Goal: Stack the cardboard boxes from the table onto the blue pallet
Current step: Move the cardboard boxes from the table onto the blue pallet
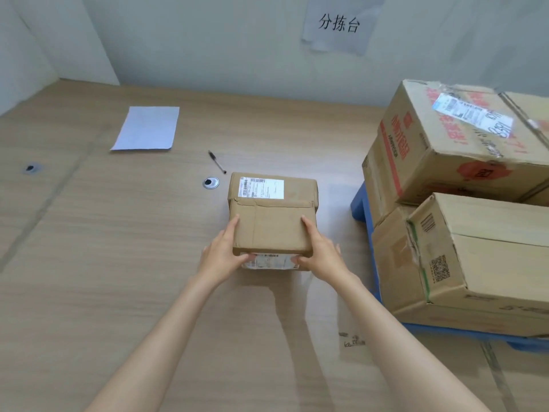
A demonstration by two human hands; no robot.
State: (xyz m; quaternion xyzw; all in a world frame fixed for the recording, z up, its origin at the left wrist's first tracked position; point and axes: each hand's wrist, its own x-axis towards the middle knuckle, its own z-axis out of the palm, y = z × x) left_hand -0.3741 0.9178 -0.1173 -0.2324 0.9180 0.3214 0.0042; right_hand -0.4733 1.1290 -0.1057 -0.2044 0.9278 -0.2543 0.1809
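Both hands point(221, 252) grip creased rectangular cardboard box point(271, 221)

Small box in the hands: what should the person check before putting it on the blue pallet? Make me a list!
1. Left hand grips the small box on its left: ok.
2. Right hand grips it on its right: ok.
3. Box top closed: ok, creased but shut.
4. Pen out of the way: ok, it lies apart from the box.
5. Bare spot on the blue pallet: not ok, big boxes cover what shows; the near big box has a free flat top.
6. Box light enough to lift: cannot tell.
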